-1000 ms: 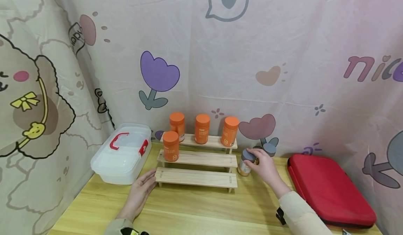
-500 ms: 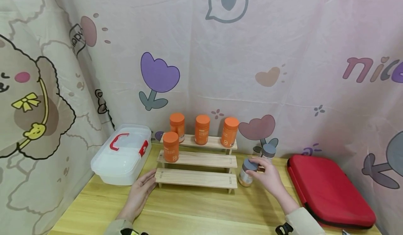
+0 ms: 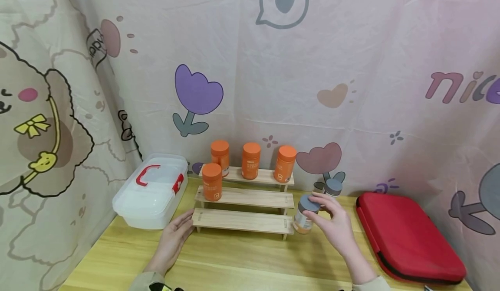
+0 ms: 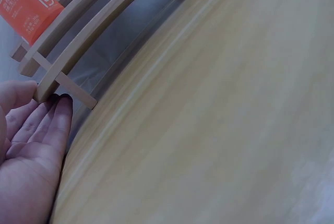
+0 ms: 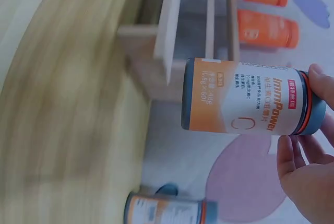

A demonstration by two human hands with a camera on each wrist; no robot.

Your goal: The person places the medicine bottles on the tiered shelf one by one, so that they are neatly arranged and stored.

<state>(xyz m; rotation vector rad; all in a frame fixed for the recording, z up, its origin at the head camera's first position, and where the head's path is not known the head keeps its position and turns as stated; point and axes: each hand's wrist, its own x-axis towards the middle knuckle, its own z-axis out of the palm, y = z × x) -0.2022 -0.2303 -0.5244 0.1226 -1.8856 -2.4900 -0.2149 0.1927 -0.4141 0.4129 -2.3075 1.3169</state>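
My right hand (image 3: 332, 221) pinches a supplement bottle (image 3: 302, 221) by its grey-blue lid, just off the right end of the lowest shelf. In the right wrist view this orange-and-white labelled bottle (image 5: 240, 98) is clear of the table, with thumb and fingertips around the lid. A three-step wooden rack (image 3: 242, 220) stands in front of me. My left hand (image 3: 174, 234) grips the left end of its lowest board, thumb at the board's end and fingers beneath it in the left wrist view. One orange bottle (image 3: 212, 182) stands on the middle step, at its left.
Three orange bottles, one in the middle (image 3: 250, 161), stand along the top step. Another grey-lidded bottle (image 3: 333, 187) is behind my right hand. A clear box with a red handle (image 3: 150, 195) sits at left, a red zip case (image 3: 410, 234) at right. A printed curtain (image 3: 250, 65) hangs behind.
My right hand has brought the grey-lidded bottle toward me, then slightly left to the lowest shelf's right end. The left hand and the rack have stayed put.
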